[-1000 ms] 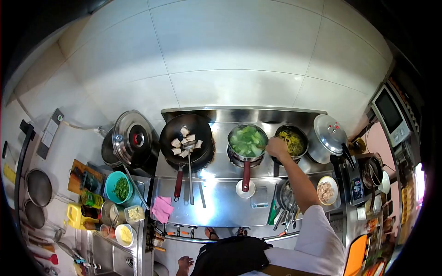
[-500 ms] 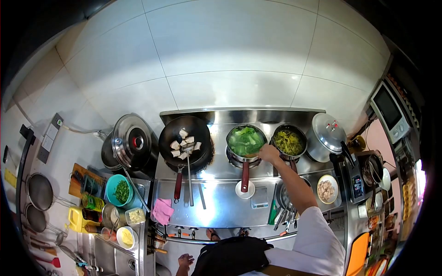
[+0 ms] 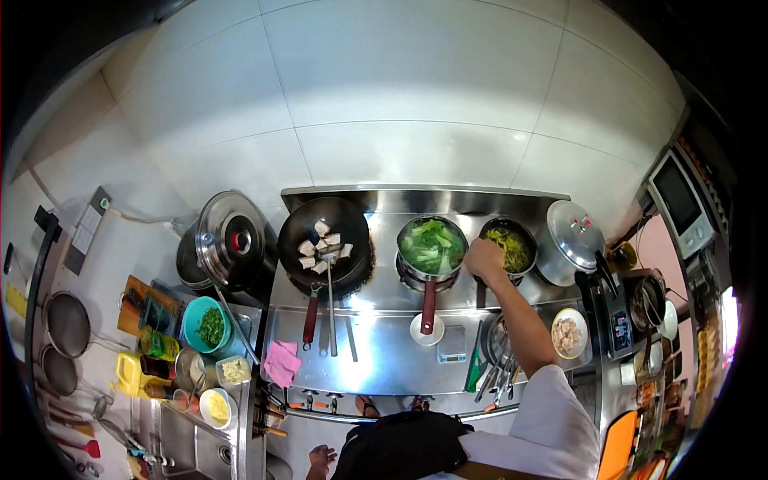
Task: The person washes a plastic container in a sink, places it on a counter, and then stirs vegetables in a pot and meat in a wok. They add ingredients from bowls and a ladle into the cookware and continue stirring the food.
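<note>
My right hand (image 3: 485,258) is over the left edge of the small black pan (image 3: 524,276) of yellow-green vegetables (image 3: 510,246). Its fingers look closed, and what they hold, if anything, is hidden. Just left stands the pot of leafy greens (image 3: 433,246), its dark red handle (image 3: 429,308) towards me. My left hand (image 3: 322,457) hangs low beside my body, away from the counter, its fingers too small to read clearly. Pale chunks (image 3: 323,227) and a metal spatula (image 3: 331,300) lie in the black wok (image 3: 296,220) on the left burner.
A pressure cooker (image 3: 574,240) stands right of the pans, with a bowl of meat pieces (image 3: 569,333) nearer me. A large lidded pot (image 3: 228,240), a turquoise bowl (image 3: 206,324) and a pink cloth (image 3: 282,364) are at the left. A scale (image 3: 452,344) lies in front.
My right hand has moved right, from the edge of the leafy-greens pot to the small black pan. My left hand stays low.
</note>
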A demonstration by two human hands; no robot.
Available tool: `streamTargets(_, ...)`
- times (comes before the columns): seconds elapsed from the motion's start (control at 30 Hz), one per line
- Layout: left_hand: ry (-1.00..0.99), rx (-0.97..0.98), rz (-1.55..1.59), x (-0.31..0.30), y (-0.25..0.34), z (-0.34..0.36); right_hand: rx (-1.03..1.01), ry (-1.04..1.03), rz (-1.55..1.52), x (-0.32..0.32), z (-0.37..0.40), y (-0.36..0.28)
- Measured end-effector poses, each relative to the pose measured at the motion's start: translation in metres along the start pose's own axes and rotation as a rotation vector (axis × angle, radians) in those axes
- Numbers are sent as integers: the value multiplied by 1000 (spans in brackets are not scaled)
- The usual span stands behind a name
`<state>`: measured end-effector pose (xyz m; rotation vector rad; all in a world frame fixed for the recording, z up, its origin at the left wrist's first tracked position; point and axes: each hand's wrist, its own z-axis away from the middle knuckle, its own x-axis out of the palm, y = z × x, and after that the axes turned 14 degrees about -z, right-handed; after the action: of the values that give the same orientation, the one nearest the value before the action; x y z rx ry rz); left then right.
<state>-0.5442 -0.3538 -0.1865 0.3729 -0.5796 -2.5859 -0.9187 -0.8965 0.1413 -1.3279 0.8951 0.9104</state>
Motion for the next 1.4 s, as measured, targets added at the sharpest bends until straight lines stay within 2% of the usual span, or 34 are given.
streamTargets(0.13,-38,13,-18,5,9,2,-6,3,-21,32,-6,21)
streamTargets(0.2,4,-43,3,10,16,-2,-86,25,-92,66,-6,26)
streamTargets(0.23,5,-43,3,10,17,-5,-86,24,-93,65,-2,21)
streamTargets(0.3,-3,18,-41,7,20,-11,-216,23,-97,63,9,14)
streamTargets(0.53,51,69,-119,11,38,1,-109,117,-180,69,-2,16)
streamTargets(0.63,62,-4,-119,11,29,-1,-175,98,-269,95,-6,21)
streamTargets(0.7,12,-18,-30,8,20,-8,-235,-105,-142,112,-13,31)
streamTargets(0.77,-6,-48,2,6,21,-8,-234,-138,-111,97,-11,27)
streamTargets(0.83,5,-43,-6,5,19,-4,-97,-120,-9,86,-23,34)
streamTargets(0.87,8,-43,-2,3,18,-4,-108,-45,-17,72,-20,30)
streamTargets(1.0,17,-15,6,1,9,-5,-98,-24,-134,39,-16,12)
streamTargets(1.13,-22,-4,30,2,15,-2,-30,-64,-309,71,-18,12)
streamTargets(1.23,8,31,-28,4,19,-7,33,-155,-167,91,-21,24)
streamTargets(1.3,29,56,-62,5,25,-5,53,-131,-187,91,-23,33)
streamTargets(1.4,60,50,-91,8,28,0,-31,-18,-115,67,-23,31)
